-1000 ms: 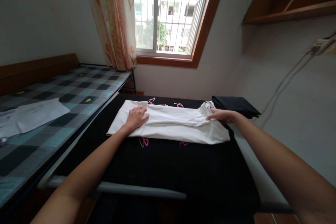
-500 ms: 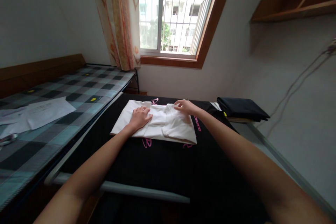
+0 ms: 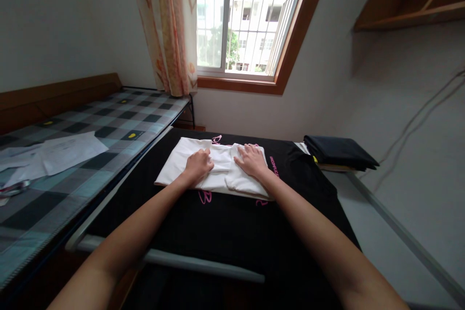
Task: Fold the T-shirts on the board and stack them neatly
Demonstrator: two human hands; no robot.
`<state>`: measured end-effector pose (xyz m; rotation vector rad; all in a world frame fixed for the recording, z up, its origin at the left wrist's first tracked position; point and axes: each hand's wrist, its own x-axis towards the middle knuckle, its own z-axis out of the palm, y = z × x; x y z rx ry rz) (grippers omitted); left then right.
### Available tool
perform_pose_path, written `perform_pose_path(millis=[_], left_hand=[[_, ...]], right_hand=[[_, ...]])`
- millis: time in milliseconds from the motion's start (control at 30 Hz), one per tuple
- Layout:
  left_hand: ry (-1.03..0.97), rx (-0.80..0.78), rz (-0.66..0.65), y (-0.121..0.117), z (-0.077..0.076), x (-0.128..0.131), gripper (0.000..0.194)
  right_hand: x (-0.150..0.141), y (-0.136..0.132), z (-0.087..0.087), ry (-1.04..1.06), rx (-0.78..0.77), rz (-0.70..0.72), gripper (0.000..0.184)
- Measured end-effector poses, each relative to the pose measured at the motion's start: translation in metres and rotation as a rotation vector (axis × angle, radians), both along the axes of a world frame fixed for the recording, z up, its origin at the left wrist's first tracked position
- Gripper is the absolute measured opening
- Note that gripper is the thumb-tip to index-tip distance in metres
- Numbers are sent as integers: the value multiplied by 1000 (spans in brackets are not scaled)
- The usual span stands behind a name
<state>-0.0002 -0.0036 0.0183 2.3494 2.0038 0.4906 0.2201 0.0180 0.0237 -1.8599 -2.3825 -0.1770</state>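
A white folded garment [image 3: 220,180] lies in a wide, low bundle on top of a spread black T-shirt [image 3: 232,232] with pink lettering. On the left part of the bundle, my left hand [image 3: 199,163] is closed, its fingers curled round a fold of the white cloth. My right hand [image 3: 251,159] rests flat on the right part, fingers spread and palm down. Between the two hands the middle layers of the white garment show. The black T-shirt drapes over the table and hides most of its top.
To the left is a bed [image 3: 119,118] with a checked cover, papers [image 3: 70,152] lying on it. A black folded item [image 3: 339,152] sits at the table's right back. The table's pale front edge [image 3: 203,262] shows below. Behind are a curtain [image 3: 174,34] and a barred window [image 3: 250,24].
My right hand has gone from pinching the white garment's far edge to lying flat on it. My left hand's fingers, flat before, have curled into the cloth. The view has shifted slightly.
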Motion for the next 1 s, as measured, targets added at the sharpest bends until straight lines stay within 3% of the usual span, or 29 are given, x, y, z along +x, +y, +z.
perform_pose_path(millis=[100, 233, 300, 467, 633, 800, 1000], left_hand=[[23, -9, 3, -1, 4, 1, 28], [73, -18, 12, -4, 10, 4, 28], [89, -20, 9, -4, 11, 4, 24], [30, -14, -21, 3, 11, 0, 13], [-86, 55, -69, 4, 13, 10, 9], [-122, 74, -135, -1, 3, 26, 13], [-189, 76, -163, -4, -3, 24, 11]], right_hand=[[-8, -11, 15, -9, 82, -43, 58], [-23, -18, 31, -26, -182, -117, 57], [-29, -17, 34, -38, -228, -141, 52], [-34, -12, 35, -47, -214, -133, 39], [-32, -12, 33, -10, -213, -163, 38], [-31, -10, 34, -4, -236, -177, 36], [-29, -2, 34, -7, -232, -178, 36]])
